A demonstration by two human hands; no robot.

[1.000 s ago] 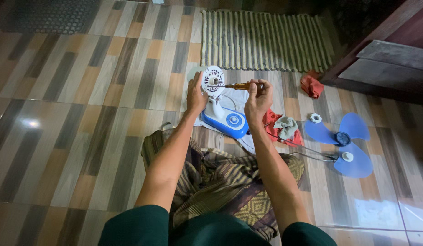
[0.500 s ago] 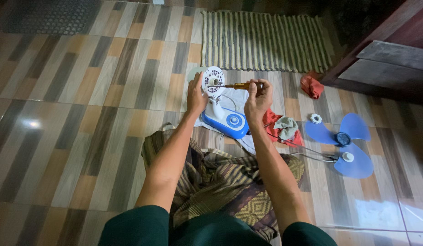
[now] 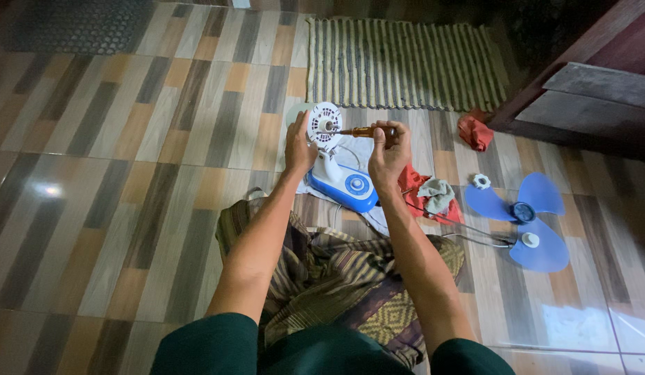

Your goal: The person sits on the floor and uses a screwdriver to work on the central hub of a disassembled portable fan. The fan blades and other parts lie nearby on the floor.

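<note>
On a striped tile floor [image 3: 128,173], the left hand [image 3: 297,147] steadies a white-and-blue plastic fan body [image 3: 336,167] while the right hand [image 3: 388,154] grips a brown-handled screwdriver [image 3: 361,130] at its round motor housing.

The person wears a dark green top with short sleeves [image 3: 204,344] ending well behind each bare hand [image 3: 297,147], leaving both forearms uncovered, and a brown, olive and yellow patterned wrap cloth [image 3: 336,278] over the lap below the arms.

Both forearms reach far and nearly parallel, the left hand [image 3: 297,144] upright with fingers cupped, the right hand [image 3: 390,151] just right of it, curled into a fist.
</note>
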